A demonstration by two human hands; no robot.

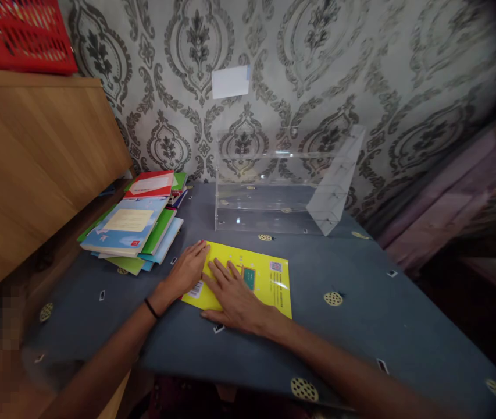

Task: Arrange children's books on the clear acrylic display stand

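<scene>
Lying flat, ylw bk (269, 283) has hands (238, 299) on L edge/mid.

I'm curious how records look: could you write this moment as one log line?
left hand: on yellow book, left edge; right hand: on its cover; book stack: left; clear rack: behind

illumination: dim overall. surface (343, 349): shadow and blur at near left corner; stretching toward near right corner. glare: small spots on clear rack (332, 195) by far edge, and on yellow booklet (269, 291). pixelation: beyond left edge.
</scene>
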